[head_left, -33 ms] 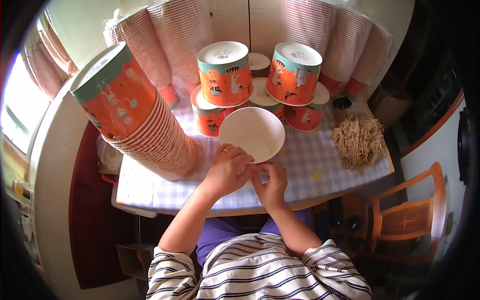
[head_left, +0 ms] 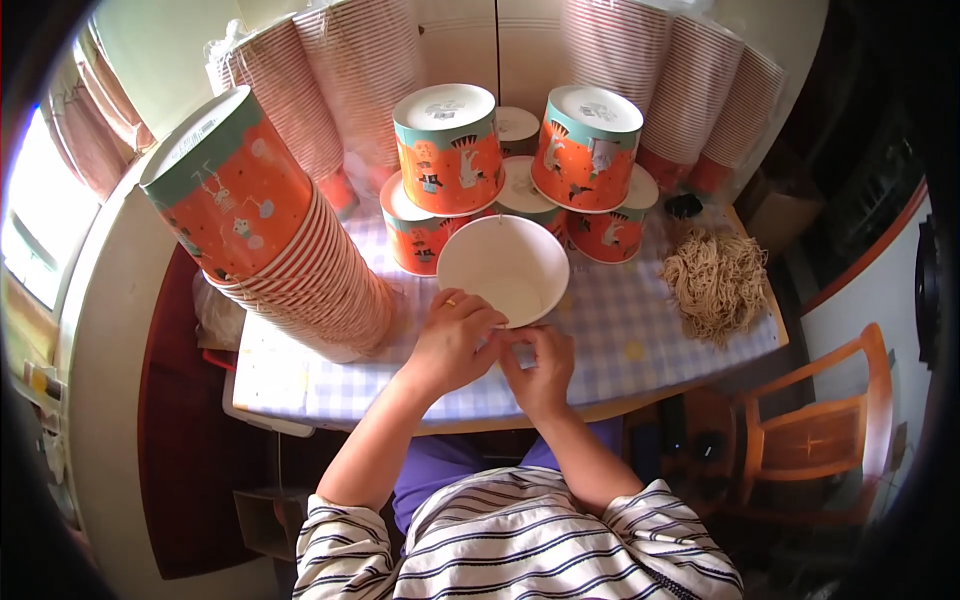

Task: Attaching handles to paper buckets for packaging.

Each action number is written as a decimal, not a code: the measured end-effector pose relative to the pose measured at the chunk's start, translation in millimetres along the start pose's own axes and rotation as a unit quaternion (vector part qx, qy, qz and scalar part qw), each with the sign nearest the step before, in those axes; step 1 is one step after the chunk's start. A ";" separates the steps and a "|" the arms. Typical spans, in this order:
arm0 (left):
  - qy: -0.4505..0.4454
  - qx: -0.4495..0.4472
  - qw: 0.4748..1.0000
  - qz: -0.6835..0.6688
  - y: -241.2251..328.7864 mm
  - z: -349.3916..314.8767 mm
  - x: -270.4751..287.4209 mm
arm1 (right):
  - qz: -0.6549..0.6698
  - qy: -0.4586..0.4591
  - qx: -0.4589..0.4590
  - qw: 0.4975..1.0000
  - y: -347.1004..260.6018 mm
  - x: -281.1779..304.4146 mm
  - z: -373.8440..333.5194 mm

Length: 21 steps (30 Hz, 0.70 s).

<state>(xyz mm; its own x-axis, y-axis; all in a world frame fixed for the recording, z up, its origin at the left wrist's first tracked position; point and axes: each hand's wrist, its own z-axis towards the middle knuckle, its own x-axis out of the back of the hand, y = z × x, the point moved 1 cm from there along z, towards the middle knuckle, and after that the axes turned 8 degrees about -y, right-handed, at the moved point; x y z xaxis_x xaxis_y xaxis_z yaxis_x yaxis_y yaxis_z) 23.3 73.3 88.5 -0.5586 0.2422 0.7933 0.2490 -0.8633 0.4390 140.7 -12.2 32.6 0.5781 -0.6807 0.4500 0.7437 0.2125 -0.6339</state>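
A white-lined paper bucket (head_left: 505, 262) is tipped with its open mouth toward me, on the checked tablecloth. At its near rim, my left hand (head_left: 453, 335) is closed, its fingers bent over the edge. My right hand (head_left: 540, 362) meets it there in a pinch, thumb and fingertips pressed together just below the rim. Whatever lies between those fingertips is too small or hidden to make out. Off to the right lies a heap of beige strings (head_left: 716, 285).
A tall leaning stack of nested orange buckets (head_left: 300, 270) stands at left. Upside-down orange buckets (head_left: 450, 160) are piled behind the tipped one. Plastic-wrapped bucket stacks (head_left: 690, 85) line the back. A wooden chair (head_left: 815, 440) is right of the table.
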 end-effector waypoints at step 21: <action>-0.011 -0.017 1.000 0.018 4.9 2.8 4.1 | 0.031 -0.015 -0.004 0.999 7.9 -10.5 -7.8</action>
<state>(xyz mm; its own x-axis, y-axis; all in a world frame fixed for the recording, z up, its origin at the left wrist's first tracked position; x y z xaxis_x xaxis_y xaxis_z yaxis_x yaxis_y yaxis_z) 24.4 71.3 95.0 -0.5328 0.2193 0.8173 0.2412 -0.8864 0.3951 137.9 -8.8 17.9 0.6331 -0.6444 0.4289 0.7033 0.2475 -0.6664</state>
